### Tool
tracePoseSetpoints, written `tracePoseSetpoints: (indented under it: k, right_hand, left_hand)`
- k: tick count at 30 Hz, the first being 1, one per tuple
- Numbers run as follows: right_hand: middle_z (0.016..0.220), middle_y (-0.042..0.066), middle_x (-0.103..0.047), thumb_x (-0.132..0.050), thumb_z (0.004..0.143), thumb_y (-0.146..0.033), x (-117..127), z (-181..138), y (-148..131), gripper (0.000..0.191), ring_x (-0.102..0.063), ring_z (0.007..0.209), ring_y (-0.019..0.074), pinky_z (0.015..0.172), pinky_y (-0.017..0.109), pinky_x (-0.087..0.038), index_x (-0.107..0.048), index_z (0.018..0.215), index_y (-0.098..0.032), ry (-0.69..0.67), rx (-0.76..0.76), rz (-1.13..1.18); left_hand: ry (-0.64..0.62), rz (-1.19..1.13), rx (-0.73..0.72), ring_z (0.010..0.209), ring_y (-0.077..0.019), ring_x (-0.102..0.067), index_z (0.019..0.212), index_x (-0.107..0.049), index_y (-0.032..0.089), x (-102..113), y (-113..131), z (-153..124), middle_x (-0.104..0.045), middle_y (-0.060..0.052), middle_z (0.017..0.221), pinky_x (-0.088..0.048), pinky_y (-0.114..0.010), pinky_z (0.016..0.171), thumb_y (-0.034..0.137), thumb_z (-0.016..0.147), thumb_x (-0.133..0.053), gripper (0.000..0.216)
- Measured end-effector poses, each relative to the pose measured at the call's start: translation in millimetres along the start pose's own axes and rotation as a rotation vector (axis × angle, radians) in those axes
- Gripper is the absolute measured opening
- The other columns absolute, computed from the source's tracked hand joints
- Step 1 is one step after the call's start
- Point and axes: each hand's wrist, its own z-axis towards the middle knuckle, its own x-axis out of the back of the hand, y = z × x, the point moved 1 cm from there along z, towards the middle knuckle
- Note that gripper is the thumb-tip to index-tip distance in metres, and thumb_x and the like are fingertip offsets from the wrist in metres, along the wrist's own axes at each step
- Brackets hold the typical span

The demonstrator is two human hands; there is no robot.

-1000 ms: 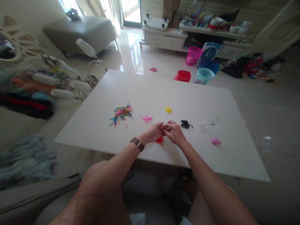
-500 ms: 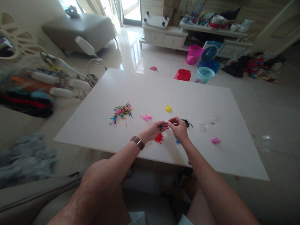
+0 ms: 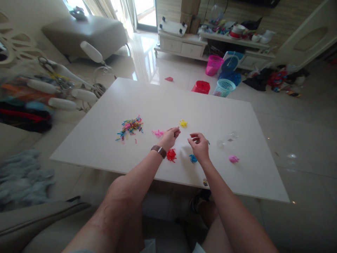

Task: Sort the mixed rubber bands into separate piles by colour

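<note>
Hovering above the table (image 3: 158, 102): left hand (image 3: 170, 137) pinching dark band (image 3: 174, 133), right hand (image 3: 200, 147) half-open.

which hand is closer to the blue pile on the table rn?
Right. The right hand is just beside the blue pile, with its wrist next to it. The left hand is farther off to the left, over by the red pile.
</note>
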Motion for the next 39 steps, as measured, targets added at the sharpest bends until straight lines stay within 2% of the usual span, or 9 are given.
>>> tracePoseSetpoints:
  k: [5, 9, 12, 15, 19, 23, 28, 34, 39]
  right_hand:
    - [0.095, 0.007, -0.068, -0.065, 0.078, -0.035, 17, -6, -5, 0.020, -0.062, 0.075, 0.0181, 0.066, 0.031, -0.053, -0.066, 0.092, -0.020, -0.009, 0.010, -0.019]
    - [0.093, 0.006, -0.066, -0.064, 0.078, -0.031, 28, -9, -9, 0.017, -0.062, 0.075, 0.0178, 0.065, 0.030, -0.053, -0.066, 0.091, -0.020, -0.014, 0.026, -0.012]
    - [0.093, 0.005, -0.066, -0.064, 0.078, -0.029, 34, -9, -8, 0.016, -0.062, 0.075, 0.0173, 0.065, 0.030, -0.053, -0.066, 0.091, -0.020, -0.022, 0.034, 0.000]
    - [0.094, 0.006, -0.066, -0.064, 0.077, -0.029, 38, -7, -5, 0.015, -0.063, 0.075, 0.0173, 0.065, 0.030, -0.053, -0.066, 0.090, -0.020, -0.037, 0.024, 0.005]
    - [0.092, 0.006, -0.068, -0.063, 0.078, -0.030, 42, -3, -3, 0.014, -0.063, 0.074, 0.0177, 0.067, 0.031, -0.053, -0.066, 0.088, -0.021, -0.044, 0.011, -0.001]
    - [0.092, 0.005, -0.069, -0.063, 0.079, -0.030, 42, 0, -2, 0.013, -0.064, 0.076, 0.0176, 0.070, 0.031, -0.054, -0.067, 0.088, -0.021, -0.057, 0.024, -0.002]
    - [0.093, 0.006, -0.070, -0.065, 0.080, -0.032, 36, 2, 3, 0.015, -0.064, 0.076, 0.0183, 0.070, 0.032, -0.054, -0.069, 0.088, -0.021, -0.110, 0.058, -0.059]
    - [0.089, 0.005, -0.071, -0.067, 0.080, -0.030, 21, 4, 4, 0.011, -0.060, 0.071, 0.0177, 0.070, 0.032, -0.051, -0.069, 0.086, -0.021, -0.140, 0.112, -0.147]
    - [0.078, 0.002, -0.070, -0.063, 0.080, -0.022, 7, 3, 2, 0.004, -0.063, 0.071, 0.0181, 0.071, 0.031, -0.051, -0.066, 0.079, -0.021, -0.148, 0.103, -0.152]
  left_hand:
    - [0.053, -0.031, -0.036, 0.064, -0.0079, -0.063, 0.075, -0.059, 0.013, -13, -25, 21, -0.063, -0.001, 0.065, -0.052, -0.021, 0.077, 0.004, 0.082, -0.070, 0.017]
    - [0.113, 0.000, -0.098, 0.065, -0.0083, -0.064, 0.083, -0.062, 0.012, -18, -33, 32, -0.065, -0.001, 0.067, -0.053, -0.023, 0.079, 0.004, 0.078, -0.074, 0.015]
    - [0.080, 0.016, -0.187, 0.069, -0.0085, -0.067, 0.089, -0.065, 0.011, -22, -31, 36, -0.069, -0.004, 0.077, -0.053, -0.023, 0.083, 0.003, 0.078, -0.073, 0.016]
    - [0.023, 0.016, -0.183, 0.075, -0.0110, -0.070, 0.091, -0.065, 0.010, -25, -26, 36, -0.071, -0.008, 0.083, -0.054, -0.023, 0.084, 0.000, 0.080, -0.064, 0.015]
    - [0.012, -0.074, -0.079, 0.085, -0.0170, -0.072, 0.095, -0.065, 0.009, -24, -14, 28, -0.073, -0.013, 0.089, -0.056, -0.025, 0.084, 0.003, 0.083, -0.053, 0.018]
    - [-0.166, -0.118, 0.032, 0.100, -0.0215, -0.071, 0.105, -0.066, 0.008, -24, -6, 10, -0.073, -0.017, 0.103, -0.057, -0.027, 0.088, 0.008, 0.081, -0.053, 0.028]
    - [-0.333, -0.110, 0.164, 0.110, -0.0243, -0.068, 0.112, -0.066, 0.008, -21, -13, -12, -0.070, -0.020, 0.116, -0.055, -0.033, 0.095, 0.012, 0.081, -0.050, 0.035]
    - [-0.433, 0.035, 0.191, 0.101, -0.0200, -0.069, 0.107, -0.068, 0.006, -14, -25, -32, -0.072, -0.018, 0.110, -0.052, -0.031, 0.097, 0.001, 0.078, -0.055, 0.033]
    - [-0.413, 0.105, 0.143, 0.090, -0.0167, -0.069, 0.104, -0.071, 0.006, -6, -26, -39, -0.073, -0.015, 0.099, -0.051, -0.030, 0.094, -0.001, 0.082, -0.057, 0.027]
